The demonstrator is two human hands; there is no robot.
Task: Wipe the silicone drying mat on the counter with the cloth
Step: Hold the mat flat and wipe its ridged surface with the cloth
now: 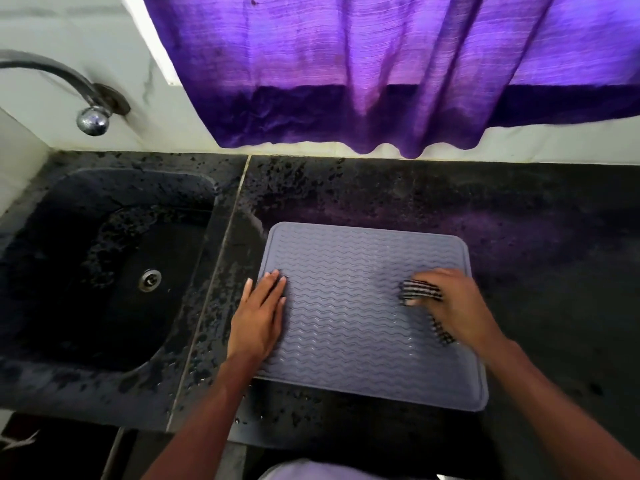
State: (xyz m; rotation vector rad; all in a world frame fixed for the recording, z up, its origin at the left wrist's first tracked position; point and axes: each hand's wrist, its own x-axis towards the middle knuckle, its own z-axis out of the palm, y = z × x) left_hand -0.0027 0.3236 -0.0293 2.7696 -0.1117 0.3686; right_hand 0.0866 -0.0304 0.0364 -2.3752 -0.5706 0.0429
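A grey silicone drying mat (353,317) with wavy ridges lies flat on the black counter (536,254). My left hand (258,315) rests flat on the mat's left edge, fingers straight. My right hand (457,304) is on the mat's right side and grips a black-and-white striped cloth (420,292), which is bunched under the fingers. Another bit of the cloth shows below the palm. The right hand is blurred.
A dark stone sink (69,258) with a metal drain (149,279) sits to the left of the mat. A metal tap (90,120) projects from the wall above it. A purple curtain (381,71) hangs over the counter's back edge.
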